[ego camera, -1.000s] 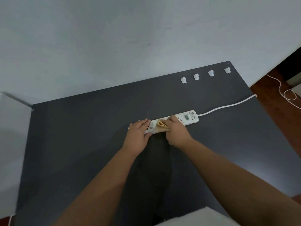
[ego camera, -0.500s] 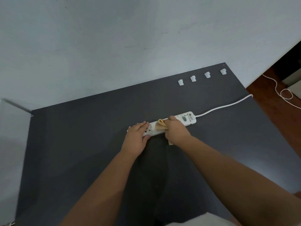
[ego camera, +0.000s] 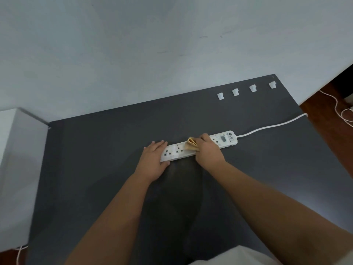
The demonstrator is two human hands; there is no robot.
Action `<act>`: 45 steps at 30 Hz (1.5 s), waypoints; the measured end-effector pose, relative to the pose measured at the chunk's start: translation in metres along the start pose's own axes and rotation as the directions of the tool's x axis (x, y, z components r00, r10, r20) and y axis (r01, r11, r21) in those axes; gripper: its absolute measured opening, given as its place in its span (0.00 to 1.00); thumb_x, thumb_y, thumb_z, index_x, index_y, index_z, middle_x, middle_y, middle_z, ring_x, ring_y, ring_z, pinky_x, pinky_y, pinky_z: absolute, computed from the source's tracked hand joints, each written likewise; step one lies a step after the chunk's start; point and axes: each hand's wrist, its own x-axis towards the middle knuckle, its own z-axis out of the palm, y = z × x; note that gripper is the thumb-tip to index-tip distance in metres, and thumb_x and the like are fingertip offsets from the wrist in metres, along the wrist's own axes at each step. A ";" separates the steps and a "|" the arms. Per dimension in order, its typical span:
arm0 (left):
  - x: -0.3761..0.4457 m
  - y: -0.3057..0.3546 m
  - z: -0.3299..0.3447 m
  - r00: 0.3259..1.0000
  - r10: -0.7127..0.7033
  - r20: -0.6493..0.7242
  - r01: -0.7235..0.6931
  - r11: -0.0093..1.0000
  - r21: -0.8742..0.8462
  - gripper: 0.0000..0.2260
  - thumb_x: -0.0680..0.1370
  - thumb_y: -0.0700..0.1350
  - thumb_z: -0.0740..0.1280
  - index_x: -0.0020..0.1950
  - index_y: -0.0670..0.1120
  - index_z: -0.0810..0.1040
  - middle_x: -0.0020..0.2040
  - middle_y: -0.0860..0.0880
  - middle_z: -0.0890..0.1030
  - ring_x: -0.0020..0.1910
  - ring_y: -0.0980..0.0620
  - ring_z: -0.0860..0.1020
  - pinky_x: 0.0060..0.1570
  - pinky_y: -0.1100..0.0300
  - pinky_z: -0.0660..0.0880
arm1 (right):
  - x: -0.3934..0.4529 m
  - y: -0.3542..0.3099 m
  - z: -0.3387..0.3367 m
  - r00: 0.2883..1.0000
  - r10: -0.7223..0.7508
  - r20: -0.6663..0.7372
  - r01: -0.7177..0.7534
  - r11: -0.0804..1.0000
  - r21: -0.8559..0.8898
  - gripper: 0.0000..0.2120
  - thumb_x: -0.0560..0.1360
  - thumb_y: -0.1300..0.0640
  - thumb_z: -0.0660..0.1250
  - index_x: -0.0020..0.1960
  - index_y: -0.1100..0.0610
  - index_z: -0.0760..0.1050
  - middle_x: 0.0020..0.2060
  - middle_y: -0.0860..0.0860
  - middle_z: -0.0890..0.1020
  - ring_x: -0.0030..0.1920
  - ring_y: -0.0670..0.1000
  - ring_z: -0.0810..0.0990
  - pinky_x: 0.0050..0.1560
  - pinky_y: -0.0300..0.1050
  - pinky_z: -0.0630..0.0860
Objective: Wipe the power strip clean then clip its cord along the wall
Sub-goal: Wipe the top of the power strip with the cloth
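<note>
A white power strip [ego camera: 177, 151] lies across the middle of the dark table [ego camera: 95, 150]. My left hand [ego camera: 154, 161] lies flat on its left end, fingers together, pinning it down. My right hand [ego camera: 208, 152] presses a folded tan cloth [ego camera: 191, 146] onto the middle of the strip. The switch end of the strip is uncovered, and its white cord [ego camera: 271, 126] runs right to the table edge and drops out of sight. Several white cord clips [ego camera: 236, 92] sit in a row near the wall [ego camera: 172, 44] at the back right.
A grey-white box or cabinet [ego camera: 17, 169] stands at the table's left side. Brown floor [ego camera: 324, 104] with a loose white cable [ego camera: 340, 109] shows at the right. A pale cushion or garment edge [ego camera: 235, 257] is at the bottom.
My right hand and the cloth have slid right along the strip, baring two sockets on the left. The left hand has kept its place on the left end.
</note>
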 end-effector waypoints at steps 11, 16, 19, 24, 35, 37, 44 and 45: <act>-0.014 -0.028 -0.008 0.988 -0.113 -0.109 0.103 0.991 -0.087 0.30 0.71 0.54 0.73 0.71 0.52 0.70 0.66 0.53 0.74 0.64 0.48 0.66 0.66 0.55 0.65 | 0.002 -0.043 0.020 0.999 -0.008 0.046 0.011 0.997 -0.074 0.25 0.73 0.66 0.61 0.70 0.56 0.65 0.61 0.56 0.68 0.54 0.57 0.76 0.57 0.50 0.75; -0.010 -0.030 -0.010 0.988 -0.099 -0.119 0.095 0.995 -0.039 0.29 0.68 0.57 0.74 0.68 0.54 0.72 0.63 0.54 0.74 0.62 0.48 0.68 0.63 0.53 0.68 | 0.005 -0.068 0.039 0.982 -0.136 0.130 0.150 0.984 -0.100 0.24 0.71 0.65 0.64 0.66 0.56 0.67 0.59 0.56 0.68 0.52 0.58 0.77 0.53 0.51 0.77; -0.010 -0.032 -0.010 0.987 -0.098 -0.129 0.096 0.995 -0.024 0.29 0.68 0.58 0.74 0.67 0.56 0.73 0.63 0.55 0.75 0.62 0.47 0.68 0.63 0.53 0.67 | 0.005 -0.070 0.042 0.963 -0.208 0.171 0.227 0.968 -0.102 0.23 0.72 0.64 0.64 0.66 0.57 0.67 0.59 0.57 0.69 0.51 0.59 0.76 0.52 0.53 0.77; -0.012 -0.032 -0.013 0.987 -0.106 -0.124 0.107 0.994 0.000 0.26 0.70 0.55 0.73 0.67 0.58 0.72 0.63 0.56 0.74 0.64 0.47 0.66 0.62 0.54 0.66 | -0.002 -0.055 0.028 0.868 -0.403 0.290 0.440 0.895 -0.075 0.22 0.72 0.67 0.60 0.65 0.58 0.71 0.59 0.56 0.71 0.51 0.58 0.75 0.52 0.51 0.74; -0.012 -0.025 -0.016 0.978 -0.180 -0.105 0.179 0.984 -0.023 0.29 0.67 0.60 0.73 0.67 0.60 0.72 0.61 0.57 0.74 0.63 0.48 0.65 0.64 0.54 0.66 | -0.003 -0.010 0.006 0.994 -0.093 -0.063 0.091 0.995 -0.041 0.22 0.71 0.69 0.59 0.63 0.55 0.74 0.56 0.56 0.73 0.51 0.58 0.77 0.53 0.50 0.76; -0.013 -0.024 -0.015 0.977 -0.181 -0.113 0.181 0.983 -0.010 0.29 0.68 0.61 0.73 0.67 0.60 0.72 0.61 0.57 0.74 0.63 0.48 0.65 0.63 0.54 0.67 | -0.010 -0.024 0.015 0.971 -0.229 0.071 0.231 0.973 -0.016 0.25 0.70 0.69 0.58 0.64 0.54 0.73 0.57 0.54 0.73 0.53 0.56 0.76 0.57 0.46 0.74; -0.011 -0.025 -0.021 0.989 -0.127 -0.073 0.129 0.991 0.030 0.32 0.69 0.59 0.72 0.71 0.56 0.68 0.65 0.55 0.71 0.65 0.47 0.64 0.66 0.53 0.66 | -0.019 0.015 -0.019 0.978 -0.146 -0.151 0.159 0.984 0.076 0.17 0.67 0.71 0.62 0.54 0.61 0.77 0.50 0.55 0.76 0.49 0.57 0.78 0.49 0.46 0.75; -0.010 -0.022 -0.023 0.991 -0.130 -0.039 0.132 0.990 0.050 0.35 0.69 0.59 0.72 0.73 0.55 0.65 0.67 0.54 0.68 0.67 0.46 0.63 0.67 0.52 0.64 | -0.022 0.026 -0.024 0.972 -0.047 -0.232 0.065 0.995 0.070 0.18 0.67 0.71 0.62 0.55 0.61 0.77 0.51 0.56 0.77 0.49 0.58 0.78 0.49 0.45 0.74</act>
